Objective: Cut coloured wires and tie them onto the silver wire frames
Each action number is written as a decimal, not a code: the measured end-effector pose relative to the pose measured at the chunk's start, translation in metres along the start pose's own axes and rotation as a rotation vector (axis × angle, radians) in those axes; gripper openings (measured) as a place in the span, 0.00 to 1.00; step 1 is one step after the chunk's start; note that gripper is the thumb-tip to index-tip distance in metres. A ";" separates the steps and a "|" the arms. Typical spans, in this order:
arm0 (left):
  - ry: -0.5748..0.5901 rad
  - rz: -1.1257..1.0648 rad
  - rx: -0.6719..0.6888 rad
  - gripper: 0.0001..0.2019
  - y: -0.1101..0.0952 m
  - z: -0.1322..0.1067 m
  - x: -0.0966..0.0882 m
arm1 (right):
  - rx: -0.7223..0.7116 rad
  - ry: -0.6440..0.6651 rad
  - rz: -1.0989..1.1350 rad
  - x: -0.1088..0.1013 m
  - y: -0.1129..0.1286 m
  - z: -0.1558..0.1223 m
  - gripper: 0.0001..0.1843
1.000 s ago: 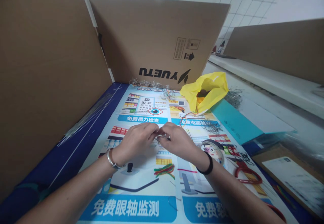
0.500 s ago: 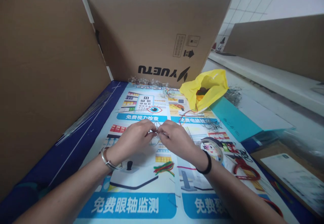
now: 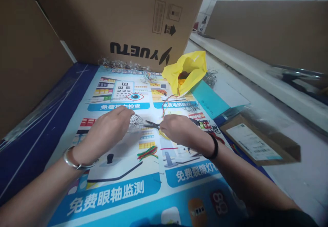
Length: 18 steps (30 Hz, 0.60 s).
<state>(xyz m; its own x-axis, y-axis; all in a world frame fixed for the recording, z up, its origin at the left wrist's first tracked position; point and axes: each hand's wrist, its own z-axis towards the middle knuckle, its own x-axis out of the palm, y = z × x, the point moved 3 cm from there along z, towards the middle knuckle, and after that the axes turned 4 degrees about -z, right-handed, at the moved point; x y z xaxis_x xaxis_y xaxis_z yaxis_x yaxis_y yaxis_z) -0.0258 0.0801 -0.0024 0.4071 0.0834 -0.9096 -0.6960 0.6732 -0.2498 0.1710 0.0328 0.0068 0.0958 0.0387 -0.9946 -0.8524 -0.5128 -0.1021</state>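
My left hand (image 3: 107, 131) is closed, pinching a small tangle of thin silvery wire (image 3: 135, 121) just above the printed poster (image 3: 115, 192). My right hand (image 3: 176, 131) is closed round a small dark tool with pointed jaws, like pliers (image 3: 151, 124). The jaws point left toward the wire tangle and almost touch it. A silver bangle sits on my left wrist and a black band on my right. A short bundle of red, green and yellow wires (image 3: 147, 151) lies on the poster just below the hands.
An open yellow plastic bag (image 3: 184, 71) lies behind my right hand, a teal sheet (image 3: 205, 98) beside it. Cardboard walls (image 3: 115, 18) stand at the back and left. A labelled cardboard parcel (image 3: 256, 141) lies at the right. Loose wire bits line the box's foot.
My hands have drawn a little apart, so the tool's dark jaws and the wire tangle now show between them. The view has swung, shifting everything left and down.
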 end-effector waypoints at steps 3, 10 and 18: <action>-0.002 0.003 -0.005 0.12 -0.001 -0.001 -0.002 | 0.008 0.133 -0.061 0.012 0.001 -0.026 0.10; 0.023 -0.004 -0.052 0.12 -0.003 0.001 -0.004 | -0.041 0.107 -0.135 0.045 0.022 -0.052 0.06; 0.006 -0.086 -0.099 0.11 -0.003 0.002 -0.007 | 0.189 -0.043 0.251 0.033 0.018 -0.032 0.07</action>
<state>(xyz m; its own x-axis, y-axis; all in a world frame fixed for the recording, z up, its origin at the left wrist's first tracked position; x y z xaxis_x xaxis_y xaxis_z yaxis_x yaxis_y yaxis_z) -0.0257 0.0791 0.0048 0.4646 0.0242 -0.8852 -0.7136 0.6020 -0.3582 0.1753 -0.0029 -0.0270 -0.1481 -0.0310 -0.9885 -0.9274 -0.3428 0.1497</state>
